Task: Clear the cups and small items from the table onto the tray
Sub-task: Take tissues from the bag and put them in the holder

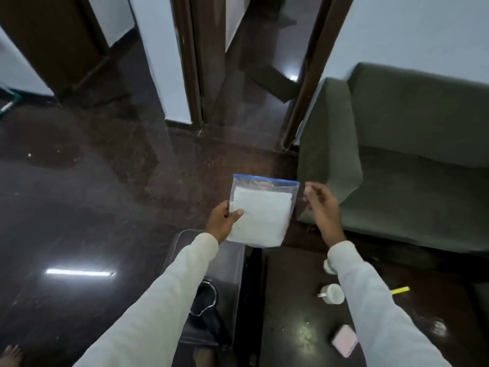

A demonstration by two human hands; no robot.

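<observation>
Sleeved forearms reach forward; the left hand (222, 221) pinches one zip bag (260, 211) by its left edge, upright, long axis vertical, above the tray's (232, 260) far end. Just right of it, the right hand (321, 205) hangs loosely curled, empty. On the table (291, 300) sit two cups (333, 294), nearer that right hand, and one pink card pack (344, 340).

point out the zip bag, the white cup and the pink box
zip bag (260, 218): head view, middle of the white contents
white cup (333, 294): head view, its open mouth
pink box (344, 340): head view, top face
</observation>
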